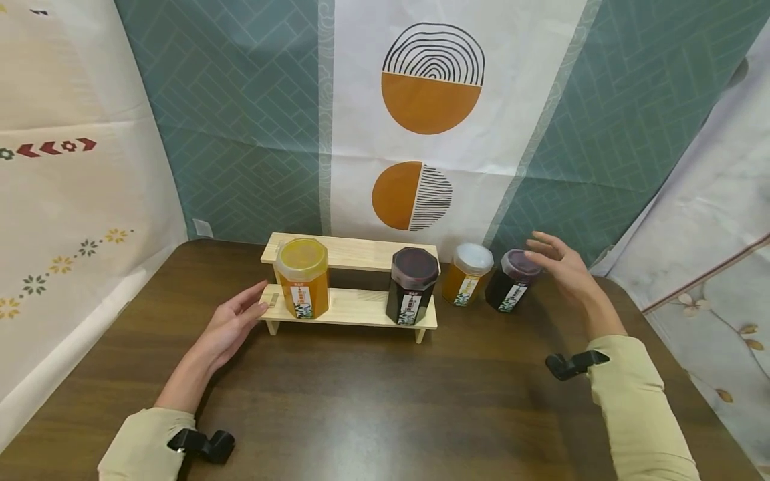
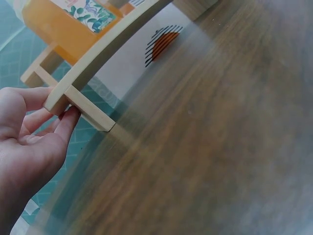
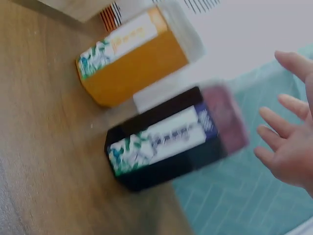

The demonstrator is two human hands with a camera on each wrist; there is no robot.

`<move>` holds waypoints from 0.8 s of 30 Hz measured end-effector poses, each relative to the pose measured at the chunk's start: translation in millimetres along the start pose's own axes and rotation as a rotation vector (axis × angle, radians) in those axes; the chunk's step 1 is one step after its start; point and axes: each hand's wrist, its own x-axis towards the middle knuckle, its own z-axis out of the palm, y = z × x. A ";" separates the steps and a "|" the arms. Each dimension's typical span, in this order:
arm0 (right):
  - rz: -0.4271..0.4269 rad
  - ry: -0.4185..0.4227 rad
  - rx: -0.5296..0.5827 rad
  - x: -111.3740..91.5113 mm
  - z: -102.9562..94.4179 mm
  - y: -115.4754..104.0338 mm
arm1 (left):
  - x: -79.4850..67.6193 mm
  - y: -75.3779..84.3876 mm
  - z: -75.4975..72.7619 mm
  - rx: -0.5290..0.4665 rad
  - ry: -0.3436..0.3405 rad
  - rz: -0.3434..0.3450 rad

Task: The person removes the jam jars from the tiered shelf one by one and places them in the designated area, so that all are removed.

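My left hand (image 1: 231, 325) grips the left end of a two-tier wooden shelf (image 1: 355, 306). In the left wrist view its thumb lies along the board's end and the fingertips curl underneath. On the lower tier stand a jar of orange contents with a yellow lid (image 1: 303, 290) and a dark jar (image 1: 412, 294). Beside the right end, on the table, are an orange jar with a whitish lid (image 3: 132, 63) and a dark jar with a purple lid (image 3: 166, 147). My right hand (image 1: 565, 270) is held next to that purple lid, fingers spread, holding nothing.
The brown wooden table (image 1: 373, 394) runs back to a green and white patterned cloth (image 1: 252, 133). Light patterned cloths hang on the left (image 1: 78, 200) and right (image 1: 710, 280). The upper tier (image 1: 361, 251) of the shelf rises behind the jars.
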 end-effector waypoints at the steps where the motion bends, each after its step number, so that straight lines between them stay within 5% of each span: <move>1: -0.016 0.039 -0.021 -1.3 2.2 -7.4 | 0.0 0.2 0.0 -0.003 0.000 0.001; 7: -0.108 0.126 -0.097 -12.2 25.9 -41.1 | 1.0 -0.5 -0.7 -0.014 -0.003 0.006; 15: -0.194 0.004 -0.108 -20.2 75.6 -70.2 | 0.8 0.5 -1.0 -0.021 -0.002 0.001; 24: -0.172 -0.134 0.008 -20.5 122.5 -75.4 | 1.3 -0.4 -1.1 -0.017 -0.003 0.007</move>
